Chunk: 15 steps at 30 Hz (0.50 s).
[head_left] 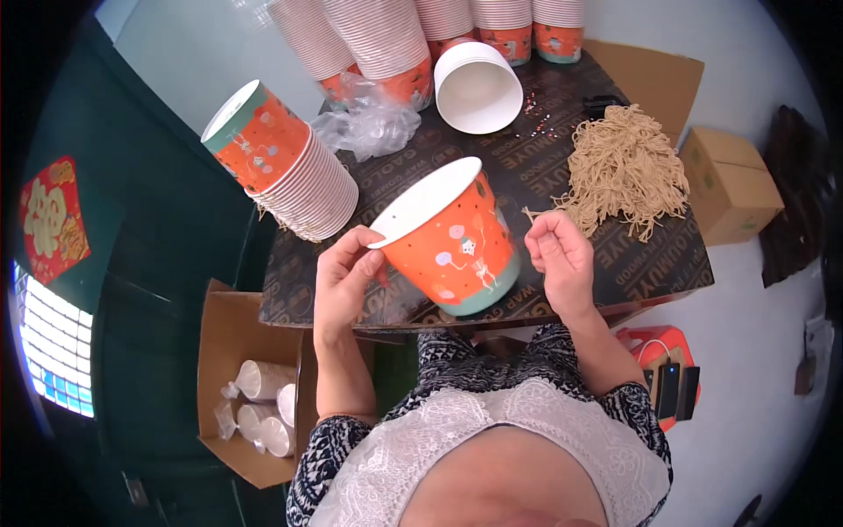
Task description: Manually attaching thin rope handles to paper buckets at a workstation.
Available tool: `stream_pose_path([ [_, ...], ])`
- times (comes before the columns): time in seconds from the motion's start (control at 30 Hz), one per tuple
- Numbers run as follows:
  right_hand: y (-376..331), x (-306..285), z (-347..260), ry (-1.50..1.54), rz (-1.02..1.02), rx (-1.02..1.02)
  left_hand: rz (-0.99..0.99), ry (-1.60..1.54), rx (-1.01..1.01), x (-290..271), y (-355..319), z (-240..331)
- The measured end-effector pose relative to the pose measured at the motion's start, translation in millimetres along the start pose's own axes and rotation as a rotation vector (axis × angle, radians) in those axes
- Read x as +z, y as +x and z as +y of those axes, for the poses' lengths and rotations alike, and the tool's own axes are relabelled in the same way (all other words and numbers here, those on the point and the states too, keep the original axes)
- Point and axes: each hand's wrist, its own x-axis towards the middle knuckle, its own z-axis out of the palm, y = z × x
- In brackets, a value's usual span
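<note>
An orange paper bucket (461,255) with a green base band and a white inside is tilted in front of me, above the table's near edge. My left hand (344,279) pinches its rim on the left side. Beyond the bucket's right side, my right hand (563,262) is closed, its thumb and forefinger on a short tan cord (529,213) whose end pokes out. Just past that hand lies a loose heap of tan cords (625,171). At the left, a tilted stack of nested buckets (285,167) has cord ends showing near its lower rims.
Tall bucket stacks (378,44) line the table's back, beside crumpled clear plastic (378,127). One white-lined bucket (479,95) lies on its side near scattered small beads (537,123). An open carton (255,470) with wrapped goods stands below left; a closed carton (733,189) stands right.
</note>
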Motion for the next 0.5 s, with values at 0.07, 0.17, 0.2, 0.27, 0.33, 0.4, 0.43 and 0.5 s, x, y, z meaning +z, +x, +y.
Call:
stream_pose_path([
  [0.07, 1, 1, -2, 0.023, -0.010, 0.004, -0.037, -0.050, 0.020, -5, 0, -3],
  [0.17, 8, 4, -2, -0.077, -0.029, -0.134, -0.069, -0.086, 0.010, -5, 3, -8],
  [0.2, 11, 7, -4, -0.192, -0.049, -0.273, -0.068, -0.085, 0.009, -5, 2, -9],
  [0.27, 14, 14, -20, -0.290, -0.061, -0.306, -0.074, -0.084, -0.002, -6, 2, -11],
  [0.33, 19, 20, -34, -0.441, -0.081, -0.368, -0.100, -0.092, 0.001, -7, 4, -11],
  [0.4, 31, 23, -42, -0.514, -0.108, -0.462, -0.124, -0.100, 0.005, -9, 6, -11],
  [0.43, 38, 24, -43, -0.584, -0.136, -0.557, -0.158, -0.122, -0.005, -10, 7, -12],
  [0.5, 49, 22, -38, -0.570, -0.160, -0.572, -0.189, -0.144, -0.014, -12, 9, -13],
])
